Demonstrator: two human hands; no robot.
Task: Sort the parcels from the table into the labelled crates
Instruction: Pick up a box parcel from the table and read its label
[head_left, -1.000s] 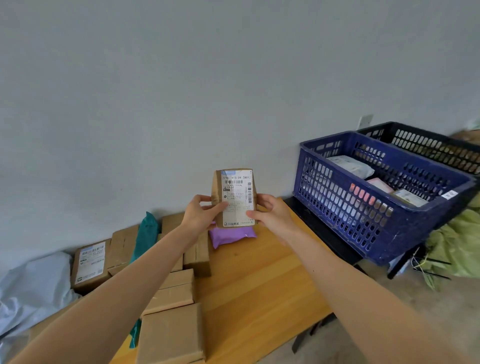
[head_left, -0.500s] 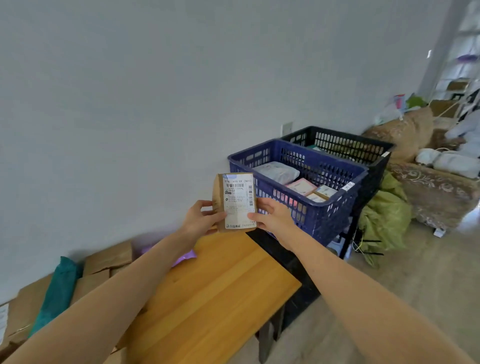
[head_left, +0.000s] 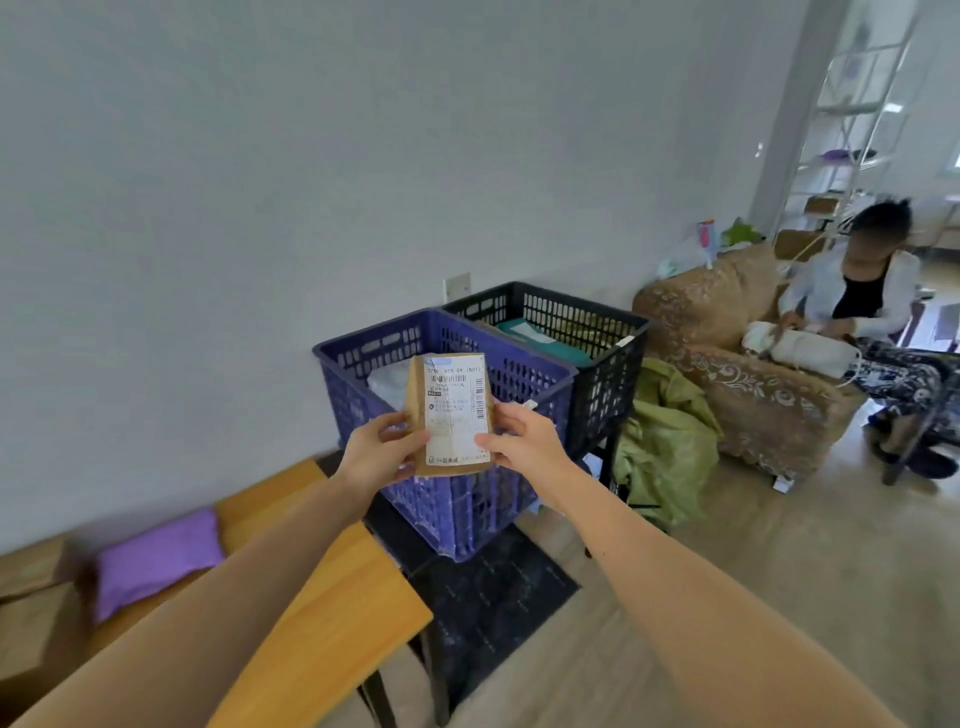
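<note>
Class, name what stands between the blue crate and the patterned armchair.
In the head view, a black crate stands against the blue crate, and a crumpled green sack lies between it and the patterned armchair.

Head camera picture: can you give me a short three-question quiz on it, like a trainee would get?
1. True or false: the small brown cardboard parcel with a white label lies on the wooden table.
2. Which crate stands nearer the table? A: blue plastic crate. B: black plastic crate.
3. What colour is the soft bag parcel lying on the table?
Key: 1 false, the left hand and right hand hold it up. 2 A. 3 purple.
</note>
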